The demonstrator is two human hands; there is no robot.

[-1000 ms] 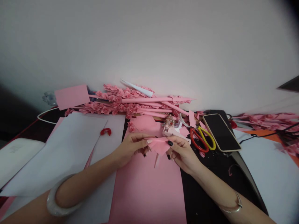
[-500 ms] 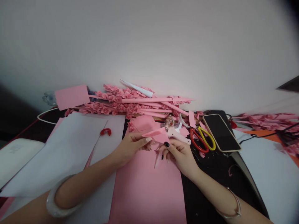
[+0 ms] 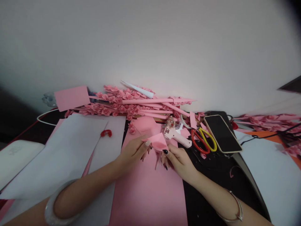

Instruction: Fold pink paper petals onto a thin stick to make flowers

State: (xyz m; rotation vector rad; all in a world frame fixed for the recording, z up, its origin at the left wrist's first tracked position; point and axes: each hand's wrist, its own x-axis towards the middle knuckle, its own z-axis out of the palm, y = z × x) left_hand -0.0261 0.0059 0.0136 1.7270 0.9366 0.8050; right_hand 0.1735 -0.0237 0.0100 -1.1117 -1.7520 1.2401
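Note:
Between both hands is a small folded piece of pink paper, raised over a large pink sheet. My left hand pinches its left corner between thumb and fingers. At its right corner, my right hand grips it with the thumb on top. A thin pale strip hangs beside the right fingers; whether they hold it, I cannot tell. Just behind the right hand lies a pale pink glue gun. Red-handled scissors and a yellow handle rest to its right.
Pink paper flower stems lie along the wall. A phone sits on the right, near a white sheet. White paper covers the left side, with a red curved piece on it. A white device stands at far left.
The folded pink paper has turned and dropped slightly, so its wide face shows more. Both hands have shifted a little lower, uncovering more of the glue gun.

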